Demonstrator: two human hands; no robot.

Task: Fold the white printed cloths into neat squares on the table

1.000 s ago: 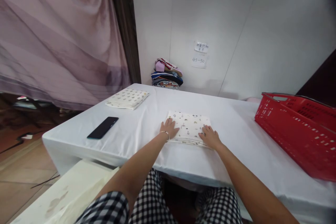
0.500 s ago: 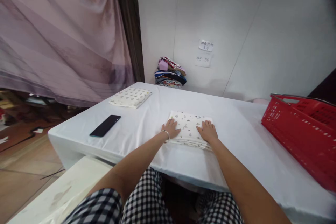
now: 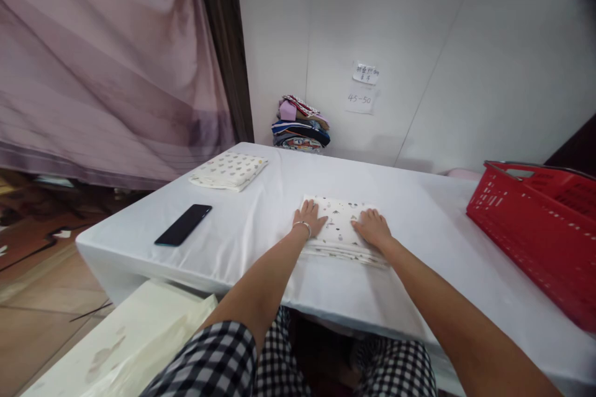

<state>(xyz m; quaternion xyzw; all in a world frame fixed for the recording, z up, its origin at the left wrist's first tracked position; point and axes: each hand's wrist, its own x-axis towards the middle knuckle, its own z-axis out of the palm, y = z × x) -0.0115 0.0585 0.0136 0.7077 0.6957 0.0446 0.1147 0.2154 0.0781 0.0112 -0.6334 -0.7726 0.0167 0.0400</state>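
A folded white cloth with a small scattered print lies on the white-covered table in front of me. My left hand rests flat on the cloth's left side, fingers spread, a bracelet at the wrist. On the right side of the same cloth lies my right hand, also open, palm down. Several folded layers show along the near edge. A second folded white cloth with a grey print sits at the table's far left corner, apart from both hands.
A black phone lies on the table's left part. The red plastic basket stands at the right. Behind the table is a pile of folded fabrics by the wall. A pale low surface is at lower left.
My left hand has slid slightly forward and to the right on the cloth. The right hand stays on its right side, shifted very little. The view has moved slightly.
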